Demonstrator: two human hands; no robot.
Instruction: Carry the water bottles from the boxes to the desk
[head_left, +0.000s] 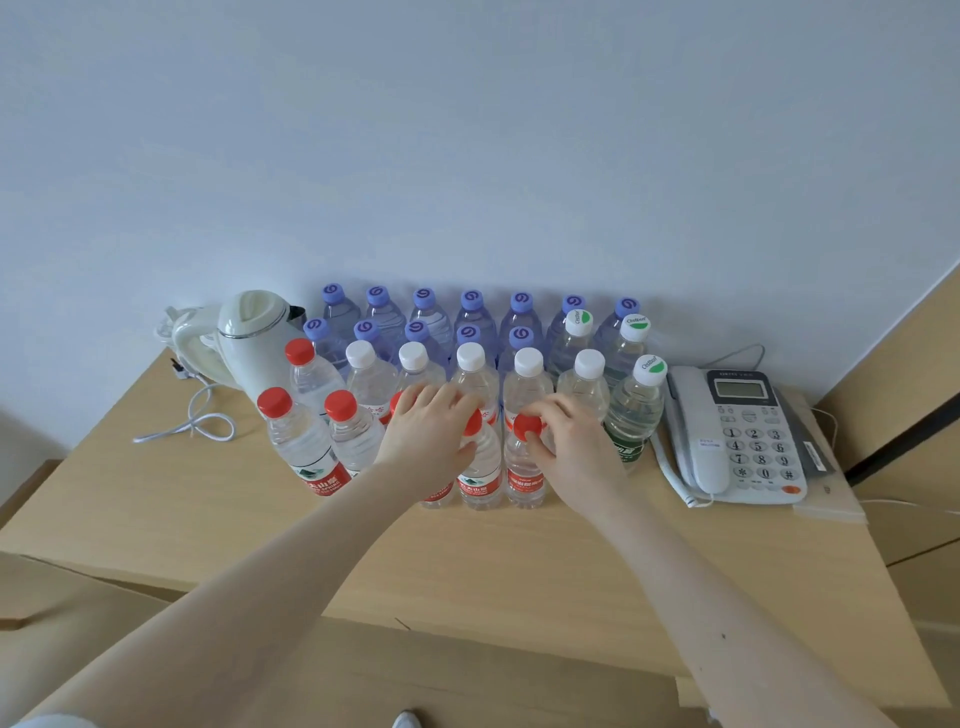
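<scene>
**Hazards.** We judge tipping to be the main risk. The bottles stand packed in rows, touching or nearly so, and any sideways pull as the hands let go or draw back could knock a neighbour over and set off the row behind. The green-labelled bottle (631, 415) stands just beside the right hand (571, 447), so the wrist could clip it. A grip taken only at the cap gives little control of the base, and a bottle set down tilted may rock. The telephone (748, 436) and kettle (254, 343) flank the rows, which leaves little spare room on the desk (467, 571).

**Position of the work.** The left hand (426, 436) is curled over the front row. Its fingers (441, 400) lie across the top of the left red-capped bottle (480, 470), with the thumb under the cap at the neck. A third bottle (436, 496) stands beneath the palm. We cannot tell whether it is held too.

The right hand pinches the cap of the right red-capped bottle (524, 467). Its fingertips (550, 410) wrap the far side of the cap and the thumb wraps the near side. Both bottles hang directly below the fingers, upright, with their bases on or just at the desk. The white-capped row (470, 358) stands just beyond the fingertips. The boxes are not in view.
</scene>
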